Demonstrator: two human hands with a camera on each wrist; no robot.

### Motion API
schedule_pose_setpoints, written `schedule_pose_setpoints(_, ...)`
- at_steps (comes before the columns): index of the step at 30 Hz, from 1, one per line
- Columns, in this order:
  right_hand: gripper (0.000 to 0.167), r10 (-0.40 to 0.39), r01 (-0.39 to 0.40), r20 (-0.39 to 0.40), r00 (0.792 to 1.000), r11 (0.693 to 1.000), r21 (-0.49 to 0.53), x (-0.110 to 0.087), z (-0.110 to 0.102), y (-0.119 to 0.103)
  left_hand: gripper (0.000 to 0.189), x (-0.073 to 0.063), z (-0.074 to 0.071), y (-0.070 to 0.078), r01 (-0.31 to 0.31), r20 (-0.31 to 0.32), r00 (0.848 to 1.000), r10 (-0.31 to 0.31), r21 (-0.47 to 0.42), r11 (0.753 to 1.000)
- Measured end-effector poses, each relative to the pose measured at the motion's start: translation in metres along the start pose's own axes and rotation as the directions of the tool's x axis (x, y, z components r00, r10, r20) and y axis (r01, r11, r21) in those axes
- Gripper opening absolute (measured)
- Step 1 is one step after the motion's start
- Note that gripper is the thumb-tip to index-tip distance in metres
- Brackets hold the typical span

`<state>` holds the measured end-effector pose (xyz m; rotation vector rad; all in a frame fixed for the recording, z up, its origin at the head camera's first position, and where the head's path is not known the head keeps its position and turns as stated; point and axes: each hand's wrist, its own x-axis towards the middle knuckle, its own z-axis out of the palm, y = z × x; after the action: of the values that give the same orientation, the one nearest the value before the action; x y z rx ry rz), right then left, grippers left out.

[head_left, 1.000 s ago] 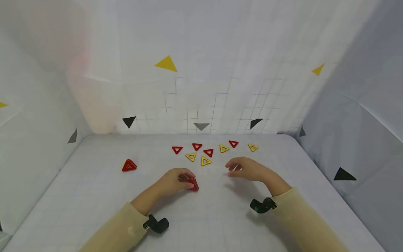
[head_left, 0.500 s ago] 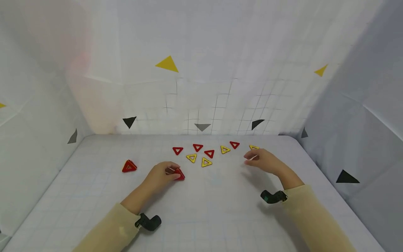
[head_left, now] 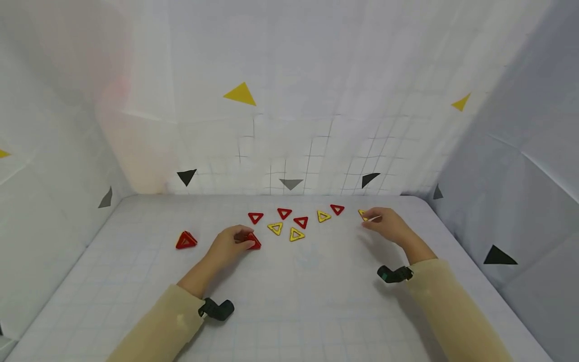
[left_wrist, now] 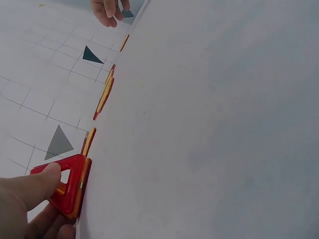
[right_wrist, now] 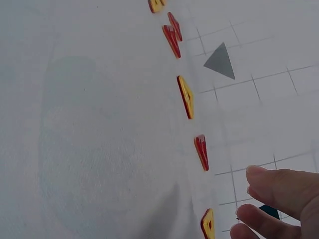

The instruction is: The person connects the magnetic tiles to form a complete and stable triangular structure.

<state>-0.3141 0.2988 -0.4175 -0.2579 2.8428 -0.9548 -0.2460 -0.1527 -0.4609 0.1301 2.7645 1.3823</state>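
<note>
White, faintly gridded tabletop; triangular pieces, two bare hands.
Clock about table centre, head view: left hand, 10 o'clock, pinches red, triangular, plastic-looking block. Right hand, 2 o'clock, grasps nothing, fingers loosely bent beside flat, yellow, triangular, plastic-looking frame, same hour. Risk, judged: careless fingertip contact could skid the thin frame away; slackened left pinch could drop the block.
</note>
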Motion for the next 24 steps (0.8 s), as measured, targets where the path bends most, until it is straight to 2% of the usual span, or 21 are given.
schedule_pose_setpoints(7,0.04,0.064,-0.063,-0.064,0.996,0.998,0.018,0.012,0.002,0.016,0.034,0.005,0.001,-0.006,-0.014,0.008,1.0,0.015,-0.052,0.999)
schedule_pose_setpoints(16,0.05,0.205,-0.2,-0.057,0.977,0.976,0.082,0.025,0.005,0.028,0.035,0.008,0.001,-0.009,-0.019,0.024,0.999,0.021,-0.083,0.996)
schedule_pose_setpoints(20,0.052,0.214,-0.207,-0.06,0.975,0.973,0.101,0.033,0.007,0.031,0.034,0.008,0.001,-0.009,-0.011,0.023,1.0,0.013,-0.087,0.996)
schedule_pose_setpoints(24,0.053,0.223,-0.216,-0.056,0.973,0.97,0.109,0.039,0.01,0.034,0.035,0.007,0.001,-0.007,-0.027,0.026,0.999,0.029,-0.087,0.996)
